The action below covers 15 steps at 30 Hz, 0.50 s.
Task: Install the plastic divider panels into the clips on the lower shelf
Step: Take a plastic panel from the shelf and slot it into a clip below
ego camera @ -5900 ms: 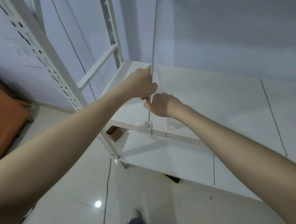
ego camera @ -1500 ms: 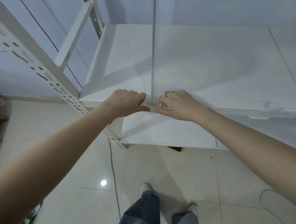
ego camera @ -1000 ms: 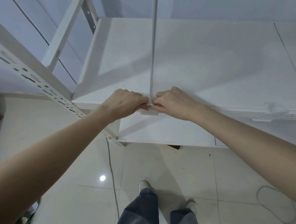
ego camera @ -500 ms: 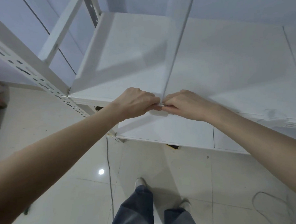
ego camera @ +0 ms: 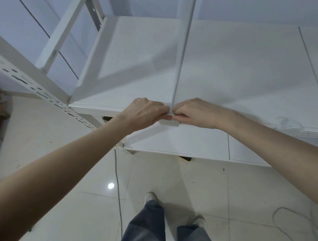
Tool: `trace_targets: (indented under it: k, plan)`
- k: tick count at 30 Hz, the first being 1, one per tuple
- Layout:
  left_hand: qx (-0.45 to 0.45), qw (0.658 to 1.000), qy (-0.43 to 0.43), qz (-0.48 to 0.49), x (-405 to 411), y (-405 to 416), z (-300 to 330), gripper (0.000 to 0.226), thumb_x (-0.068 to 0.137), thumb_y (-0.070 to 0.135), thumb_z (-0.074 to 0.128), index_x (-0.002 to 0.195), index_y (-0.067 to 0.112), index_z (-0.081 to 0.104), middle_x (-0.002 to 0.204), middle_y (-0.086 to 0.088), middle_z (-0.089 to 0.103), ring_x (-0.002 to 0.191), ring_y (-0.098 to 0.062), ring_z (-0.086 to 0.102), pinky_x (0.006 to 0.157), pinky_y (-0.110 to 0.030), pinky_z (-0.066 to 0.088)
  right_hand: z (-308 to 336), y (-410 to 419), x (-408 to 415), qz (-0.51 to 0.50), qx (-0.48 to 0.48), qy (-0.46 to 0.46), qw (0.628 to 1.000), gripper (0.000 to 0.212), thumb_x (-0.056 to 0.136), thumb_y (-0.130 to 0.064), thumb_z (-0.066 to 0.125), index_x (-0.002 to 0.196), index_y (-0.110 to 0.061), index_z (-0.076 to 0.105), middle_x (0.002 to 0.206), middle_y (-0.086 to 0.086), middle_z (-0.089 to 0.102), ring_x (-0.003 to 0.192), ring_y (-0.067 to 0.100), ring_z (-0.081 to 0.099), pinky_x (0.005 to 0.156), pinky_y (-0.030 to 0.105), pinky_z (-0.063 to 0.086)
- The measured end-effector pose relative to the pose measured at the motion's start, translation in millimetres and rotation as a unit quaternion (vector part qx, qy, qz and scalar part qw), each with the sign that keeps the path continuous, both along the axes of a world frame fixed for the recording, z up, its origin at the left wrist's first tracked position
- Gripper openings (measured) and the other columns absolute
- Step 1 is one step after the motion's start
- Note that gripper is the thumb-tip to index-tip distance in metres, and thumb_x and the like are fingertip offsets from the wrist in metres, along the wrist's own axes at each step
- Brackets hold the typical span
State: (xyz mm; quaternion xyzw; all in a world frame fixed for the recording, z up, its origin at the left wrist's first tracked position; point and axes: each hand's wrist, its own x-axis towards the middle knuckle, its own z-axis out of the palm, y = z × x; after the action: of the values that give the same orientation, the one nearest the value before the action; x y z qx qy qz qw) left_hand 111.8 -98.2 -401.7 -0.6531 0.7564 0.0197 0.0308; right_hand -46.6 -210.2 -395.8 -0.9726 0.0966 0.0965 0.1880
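No writing or brand mark can be read anywhere on the white metal rack. The divider panel is a thin, clear plastic sheet seen nearly edge-on, so it reads mostly as a pale grey line rising from the front lip of the shelf and running out of view at the top. It leans slightly to the right as it rises. Its bottom front corner sits at the shelf's front edge, where a small white clip hangs over the lip.

The left hand and the right hand meet at that corner from either side, fingers curled and fingertips pinching the panel's lower edge just above the clip. The fingertips hide the joint, so whether the panel is seated in the clip cannot be told.

A second clip, clear and blurred, sits further right on the same lip. A slotted upright stands at the left. Below the shelf lies another white board, and on the tiled floor a thin cable runs past the person's trouser legs and shoes. The orange object at the far left is cut off.
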Motion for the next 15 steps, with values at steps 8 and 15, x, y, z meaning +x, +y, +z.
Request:
trace_targets:
  k: [8,15]
  plan:
    - [0.017,0.999,-0.031,0.024,-5.3,1.2,8.1,0.042,0.098,0.048,0.03,0.093,0.012,0.052,0.095,-0.005,0.061,0.071,-0.032,0.056,0.058,-0.032,0.032,0.0,6.6,-7.1,-0.018,-0.033,-0.03,0.999,0.028,0.096,-0.031,0.043,0.073,-0.016,0.043,0.074,-0.002,0.042,0.072,0.025,0.051,0.066,0.027,0.033]
    - [-0.091,0.995,-0.01,0.035,-0.4,31.5,34.4,0.037,0.085,0.042,0.06,0.111,0.017,0.058,0.111,-0.003,0.062,0.102,-0.027,0.059,0.074,-0.039,0.049,35.3,18.9,-33.0,-0.055,-0.092,-0.069,0.992,0.033,0.093,-0.035,0.049,0.117,-0.012,0.054,0.114,0.005,0.059,0.102,0.025,0.056,0.083,0.033,0.039]
